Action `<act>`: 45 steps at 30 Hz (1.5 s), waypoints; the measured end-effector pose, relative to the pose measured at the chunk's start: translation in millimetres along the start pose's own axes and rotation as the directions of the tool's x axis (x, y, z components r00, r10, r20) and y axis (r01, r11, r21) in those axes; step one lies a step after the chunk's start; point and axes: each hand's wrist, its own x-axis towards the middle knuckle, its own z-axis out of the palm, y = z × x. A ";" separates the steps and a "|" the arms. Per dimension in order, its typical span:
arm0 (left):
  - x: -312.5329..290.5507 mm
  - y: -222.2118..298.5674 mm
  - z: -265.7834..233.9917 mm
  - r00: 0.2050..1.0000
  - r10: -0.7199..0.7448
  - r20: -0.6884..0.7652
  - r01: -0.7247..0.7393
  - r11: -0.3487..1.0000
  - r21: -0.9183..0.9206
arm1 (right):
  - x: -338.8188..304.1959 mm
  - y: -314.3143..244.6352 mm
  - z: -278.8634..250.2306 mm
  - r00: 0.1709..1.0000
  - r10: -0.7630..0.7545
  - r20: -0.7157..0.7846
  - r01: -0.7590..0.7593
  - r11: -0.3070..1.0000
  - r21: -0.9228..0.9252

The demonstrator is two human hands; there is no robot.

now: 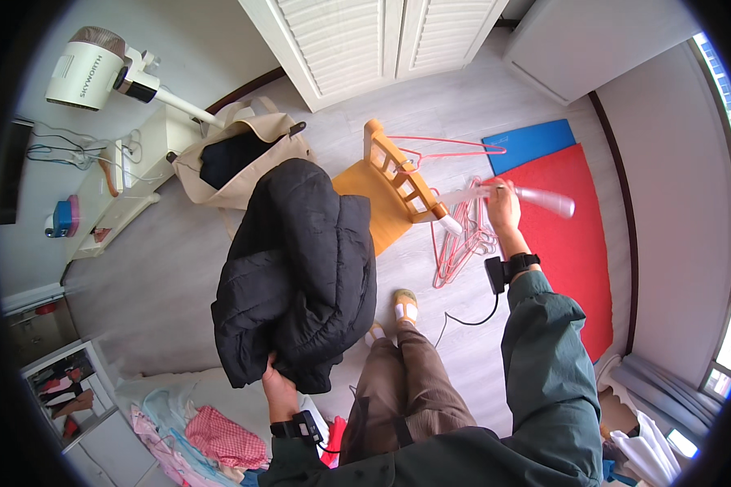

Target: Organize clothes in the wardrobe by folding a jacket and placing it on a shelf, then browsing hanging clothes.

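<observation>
A black padded jacket (296, 268) hangs bunched in front of me on the left, partly covering the chair. My left hand (278, 391) grips its lower edge, the fingers partly hidden in the fabric. Off to the right, my right hand (503, 209) is closed around a translucent plastic hanger (548, 200) with a broad, rounded shoulder; motion smears it a little. Close by stands a wooden chair (348, 183). One thin red hanger (463, 154) rests at its backrest, and several more pinkish-red hangers (460, 258) lie tangled on the floor beside it.
Behind the jacket stands a beige fabric bag (256, 134) with dark cloth inside. Red (573, 243) and blue (529, 144) mats lie at the right. White louvred doors (341, 49) are ahead, a white garment steamer (89, 69) far left. Clothes (223, 434) are heaped at lower left.
</observation>
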 end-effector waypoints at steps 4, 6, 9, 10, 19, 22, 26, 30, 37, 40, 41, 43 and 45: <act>-1.0 3.9 2.1 1.000 0.000 -0.023 0.001 1.000 0.012 | 17.6 -29.2 12.6 0.960 0.185 0.208 -0.174 0.982 -0.068; 1.0 0.5 -5.8 0.998 0.001 -0.055 0.000 1.000 0.017 | 13.4 -81.8 28.2 0.933 -0.127 0.337 0.069 0.982 0.178; 7.0 -6.8 -19.4 1.000 -0.011 -0.027 0.010 0.999 -0.051 | 3.5 -153.6 47.3 0.809 -0.348 0.473 0.321 0.937 0.140; 8.0 -7.8 -13.8 1.000 0.000 -0.009 0.000 0.998 -0.060 | 6.7 -153.3 49.5 0.810 -0.348 0.472 0.322 0.937 0.137; 6.9 -0.3 -15.0 1.000 0.000 -0.013 -0.002 0.992 -0.123 | 19.5 -122.4 31.4 0.891 -0.451 0.045 0.453 0.884 -0.115; 5.7 -0.8 -9.9 0.999 0.040 -0.013 -0.041 0.995 -0.094 | 37.6 -107.6 5.7 0.997 -0.018 0.079 0.029 0.988 -0.152; 4.9 -1.8 -11.4 1.000 -0.018 -0.008 0.017 0.993 -0.117 | 36.6 -127.2 40.2 0.917 -0.237 0.320 0.240 0.970 0.031; 11.6 -10.9 -20.3 1.000 0.020 -0.003 -0.020 0.995 -0.098 | 36.6 -141.0 89.4 0.809 -0.439 0.392 0.425 0.896 0.127; -1.0 6.2 -24.3 0.998 -0.015 -0.062 0.007 0.992 -0.130 | 24.6 -144.9 74.3 0.807 -0.500 0.315 0.503 0.861 0.078; 1.6 4.9 -29.6 0.998 0.062 -0.027 -0.065 0.989 -0.135 | 33.8 -107.8 59.3 0.879 -0.466 0.103 0.458 0.884 0.099; 3.4 4.0 -32.4 0.998 0.059 -0.026 -0.062 0.991 -0.122 | 39.2 -91.3 47.0 0.892 -0.450 0.052 0.441 0.889 0.118; 5.0 3.0 -35.1 0.998 0.054 -0.026 -0.057 0.992 -0.116 | 47.7 -67.1 35.5 0.969 -0.204 0.137 0.210 0.977 -0.033; 3.2 3.6 -38.4 1.000 0.011 -0.013 -0.013 0.985 -0.174 | 45.5 -62.2 44.1 0.981 -0.123 0.147 0.132 0.990 -0.052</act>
